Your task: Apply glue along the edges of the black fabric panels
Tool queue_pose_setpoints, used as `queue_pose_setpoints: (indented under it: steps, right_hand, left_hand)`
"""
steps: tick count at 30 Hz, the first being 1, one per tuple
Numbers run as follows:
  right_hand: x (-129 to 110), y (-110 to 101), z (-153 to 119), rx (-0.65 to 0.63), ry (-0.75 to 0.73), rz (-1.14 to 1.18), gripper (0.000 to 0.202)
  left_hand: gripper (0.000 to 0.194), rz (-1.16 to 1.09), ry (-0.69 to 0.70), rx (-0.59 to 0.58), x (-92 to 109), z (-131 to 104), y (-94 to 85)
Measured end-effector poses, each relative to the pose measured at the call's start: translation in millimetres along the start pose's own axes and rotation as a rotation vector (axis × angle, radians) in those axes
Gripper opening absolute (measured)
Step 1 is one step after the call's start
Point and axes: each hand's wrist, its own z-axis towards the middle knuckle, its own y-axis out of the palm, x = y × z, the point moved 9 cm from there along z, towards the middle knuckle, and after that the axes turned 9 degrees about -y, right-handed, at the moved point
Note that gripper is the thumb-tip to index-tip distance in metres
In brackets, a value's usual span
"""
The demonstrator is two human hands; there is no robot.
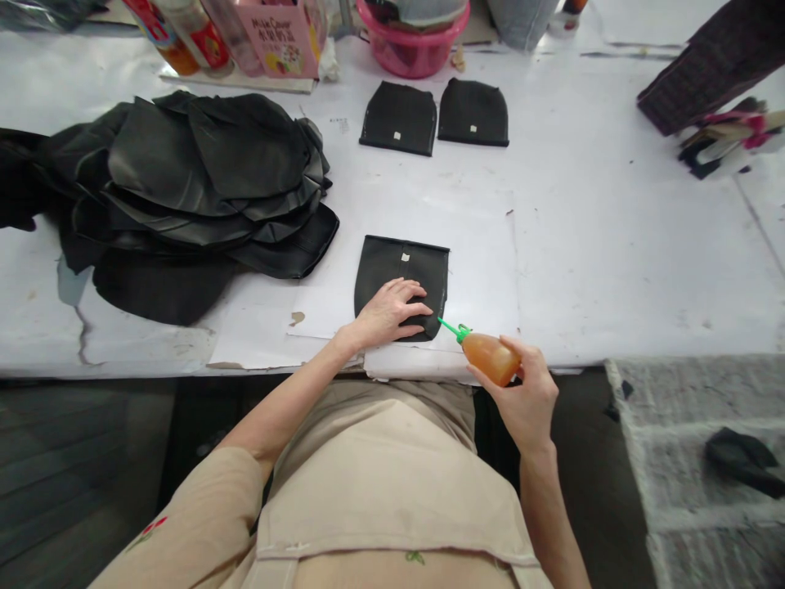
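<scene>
from my remote seat, i see the left hand (396, 311) spread flat on the black piece (380, 270) atop the counter (582, 245), probably steadying it; the right hand (532, 397) grasps the amber bottle (487, 357), green nozzle (452, 328) at the piece's edge (contact unclear).

Beige strapped apron (392, 483); beige top (356, 571), red-and-green motif (147, 530) on short left sleeve (212, 499), small green chest motif (415, 558).

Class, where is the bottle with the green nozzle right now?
In the head view, the bottle is right of centre, in the right hand, its green nozzle pointing left toward the edge of the black piece under the left hand.
</scene>
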Motion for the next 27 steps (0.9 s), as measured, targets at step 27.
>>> queue_pose_setpoints:
  steps: [27]
  right_hand:
    - [11, 2, -30, -0.044, 0.134, 0.164, 0.056]
  left_hand:
    - [0.030, 0.011, 0.011, 0.018, -1, -2, 3.2]
